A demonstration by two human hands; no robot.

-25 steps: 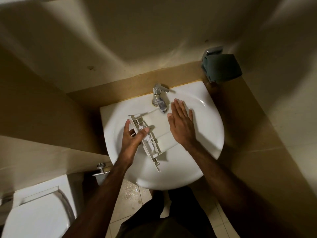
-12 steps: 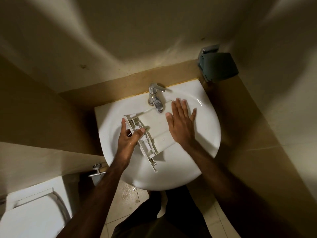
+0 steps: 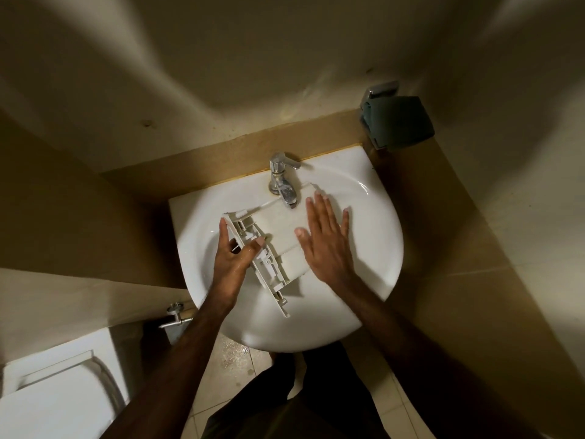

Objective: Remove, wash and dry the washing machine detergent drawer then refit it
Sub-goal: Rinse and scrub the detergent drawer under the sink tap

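Note:
The white plastic detergent drawer (image 3: 275, 236) lies tilted in the white basin (image 3: 373, 255), its ribbed front end pointing toward me and its flat side under the chrome tap (image 3: 283, 182). My left hand (image 3: 231, 258) grips the drawer's left edge, thumb on top and fingers behind it. My right hand (image 3: 326, 242) lies flat with straight fingers on the drawer's smooth right side. Whether water runs from the tap is not plain to see.
A dark cloth hangs on a chrome holder (image 3: 395, 122) on the wall at the right. A white toilet (image 3: 53, 397) stands at lower left, with a chrome valve (image 3: 175, 318) beside the basin. The tiled floor (image 3: 234, 356) under the basin is wet.
My right hand has slid a little along the drawer's flat side toward me. My left hand keeps its hold on the left edge.

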